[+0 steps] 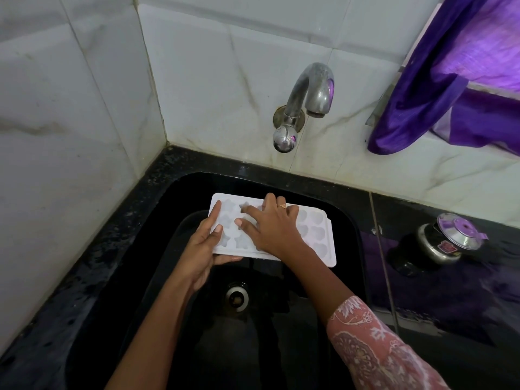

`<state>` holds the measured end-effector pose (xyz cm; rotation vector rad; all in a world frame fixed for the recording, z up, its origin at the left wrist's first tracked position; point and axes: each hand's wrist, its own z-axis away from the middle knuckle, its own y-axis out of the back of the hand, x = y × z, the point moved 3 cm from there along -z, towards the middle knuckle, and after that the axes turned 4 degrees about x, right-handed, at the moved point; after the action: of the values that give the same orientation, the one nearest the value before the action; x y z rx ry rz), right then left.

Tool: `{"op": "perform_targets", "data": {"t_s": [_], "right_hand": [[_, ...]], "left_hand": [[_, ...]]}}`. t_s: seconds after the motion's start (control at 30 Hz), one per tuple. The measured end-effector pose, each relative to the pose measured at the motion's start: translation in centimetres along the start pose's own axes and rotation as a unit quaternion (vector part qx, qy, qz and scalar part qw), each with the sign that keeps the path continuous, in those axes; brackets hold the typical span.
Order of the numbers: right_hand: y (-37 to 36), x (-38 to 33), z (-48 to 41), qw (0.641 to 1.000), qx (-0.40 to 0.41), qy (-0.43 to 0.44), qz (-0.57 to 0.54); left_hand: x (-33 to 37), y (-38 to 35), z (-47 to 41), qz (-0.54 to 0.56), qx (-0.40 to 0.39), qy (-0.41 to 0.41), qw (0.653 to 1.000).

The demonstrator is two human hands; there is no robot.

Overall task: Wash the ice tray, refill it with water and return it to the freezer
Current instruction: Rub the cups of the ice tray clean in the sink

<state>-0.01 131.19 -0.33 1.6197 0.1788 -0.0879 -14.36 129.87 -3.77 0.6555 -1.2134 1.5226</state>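
While it hangs over the black sink [281,347], ice tray [318,235] is gripped at its left end by left hand [199,254], thumb on top, fingers underneath; right hand [273,223] presses straight fingers onto the middle cavities.

At centre frame I see a white plastic ice tray [318,235], matt and smooth. The black sink [347,220] around it looks glossy, and its round metal drain [237,296] is dull. The black stone table [92,263] is polished and finely speckled. In the upper middle, the curved grey metal tap [309,88] looks tarnished and spotted. The white veined wall tiles [70,108] are smooth with a soft sheen. At upper right, purple cloth [422,102] shines like satin. At right, a round steel container [447,240] gleams. The pink patterned sleeve [374,347] at lower right is matt cloth.
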Motion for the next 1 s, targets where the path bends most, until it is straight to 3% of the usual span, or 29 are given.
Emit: {"op": "perform_targets", "data": {"t_s": [0.33, 1.0], "right_hand": [[0.65, 0.66, -0.13, 0.998, 0.014, 0.000, 0.053], [0.85, 0.47, 0.06, 0.999, -0.004, 0.012, 0.031]], "left_hand": [[0.06, -0.61, 0.36, 0.004, -0.007, 0.006, 1.000], [0.08, -0.22, 0.46, 0.037, 0.014, 0.015, 0.999]]}}
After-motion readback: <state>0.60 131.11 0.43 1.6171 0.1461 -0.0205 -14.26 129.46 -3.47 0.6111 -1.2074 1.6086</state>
